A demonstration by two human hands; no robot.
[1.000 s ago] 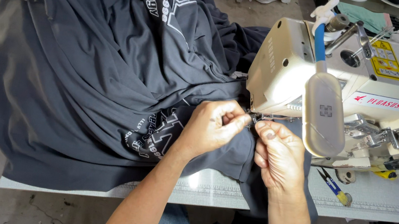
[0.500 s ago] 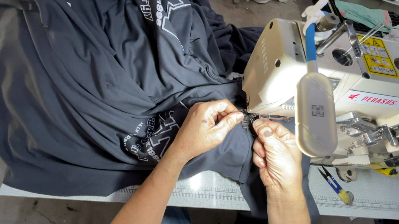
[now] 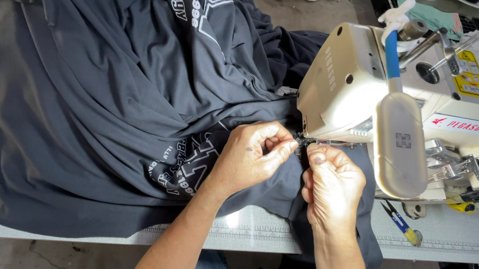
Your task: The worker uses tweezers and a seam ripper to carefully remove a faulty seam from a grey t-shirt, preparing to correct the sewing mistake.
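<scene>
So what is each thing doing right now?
Left hand: fingers pinched on the dark fabric's edge.
Right hand: fingers pinched on the same edge.
Dark fabric: bunched in folds over the table.
Sewing machine: upright; lamp lit.
Snips: lying flat, untouched.

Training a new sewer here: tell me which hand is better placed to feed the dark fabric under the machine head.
Probably the left hand: it lies on the dark fabric spread to its side. The right hand only pinches the edge beside the sewing machine.
</scene>
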